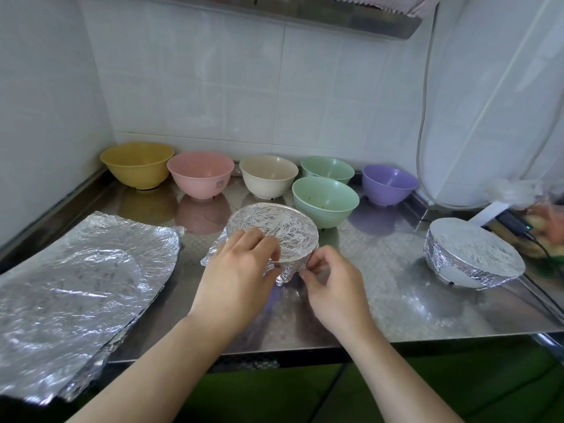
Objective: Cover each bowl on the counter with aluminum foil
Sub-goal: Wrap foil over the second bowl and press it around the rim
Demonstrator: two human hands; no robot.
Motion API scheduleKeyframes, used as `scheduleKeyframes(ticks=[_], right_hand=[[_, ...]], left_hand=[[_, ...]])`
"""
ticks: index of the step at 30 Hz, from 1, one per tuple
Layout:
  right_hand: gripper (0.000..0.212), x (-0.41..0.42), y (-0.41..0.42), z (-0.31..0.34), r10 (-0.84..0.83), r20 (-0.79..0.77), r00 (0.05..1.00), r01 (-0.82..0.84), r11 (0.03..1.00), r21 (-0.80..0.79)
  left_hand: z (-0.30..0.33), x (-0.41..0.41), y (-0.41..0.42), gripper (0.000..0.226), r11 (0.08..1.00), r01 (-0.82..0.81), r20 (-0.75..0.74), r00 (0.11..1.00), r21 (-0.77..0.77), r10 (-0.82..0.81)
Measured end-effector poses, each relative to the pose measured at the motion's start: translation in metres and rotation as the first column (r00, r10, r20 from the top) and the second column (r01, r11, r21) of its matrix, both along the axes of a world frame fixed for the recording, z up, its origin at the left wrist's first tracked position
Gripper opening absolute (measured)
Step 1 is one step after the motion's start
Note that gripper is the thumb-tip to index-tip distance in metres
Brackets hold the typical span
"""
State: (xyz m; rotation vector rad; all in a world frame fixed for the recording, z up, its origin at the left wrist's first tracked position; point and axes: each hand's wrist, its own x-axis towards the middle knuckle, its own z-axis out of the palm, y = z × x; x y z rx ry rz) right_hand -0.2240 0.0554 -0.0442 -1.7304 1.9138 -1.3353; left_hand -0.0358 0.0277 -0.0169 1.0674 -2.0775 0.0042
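foil sheets (pixel 76 270): lying crumpled in a stack on the near left of the steel counter (pixel 381 300).
uncovered bowls: standing along the far wall, yellow bowl (pixel 137 163), pink bowl (pixel 200 174), cream bowl (pixel 268 175), two green bowls (pixel 325 196), purple bowl (pixel 389 183).
left hand (pixel 235 276): curling over the near rim of the middle bowl (pixel 274 232), pressing its foil down.
right hand (pixel 329 279): pinching the loose foil edge at the bowl's near right side.
finished bowl (pixel 473 254): sitting wrapped in foil at the right.
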Motion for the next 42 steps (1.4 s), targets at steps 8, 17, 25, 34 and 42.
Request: scheduleKeyframes(ticks=[8, 17, 25, 34, 42], right_hand=[[0.021, 0.017, 0.013, -0.003, -0.124, -0.136, 0.983, 0.115, 0.990, -0.076], [0.021, 0.040, 0.007, -0.004, -0.206, 0.064, 0.977, 0.207, 0.978, -0.005], [0.024, 0.043, 0.005, -0.008, -0.171, 0.173, 0.970, 0.181, 0.982, -0.044], [0.019, 0.038, 0.010, -0.009, -0.154, -0.012, 0.988, 0.154, 0.988, -0.001], [0.033, 0.034, 0.001, -0.008, -0.098, 0.020, 0.995, 0.099, 0.990, -0.104]], left_hand=[[0.001, -0.001, 0.001, 0.032, 1.000, -0.014, 0.008, 1.000, 0.015, 0.014], [0.001, -0.001, -0.001, 0.031, 1.000, -0.011, -0.001, 1.000, 0.022, 0.011], [-0.001, 0.001, -0.002, 0.032, 1.000, -0.014, 0.003, 1.000, 0.025, 0.014], [0.002, -0.001, -0.002, 0.030, 1.000, -0.026, -0.004, 1.000, 0.013, 0.026], [0.004, 0.001, -0.005, 0.031, 0.999, -0.008, -0.012, 1.000, 0.035, 0.008]])
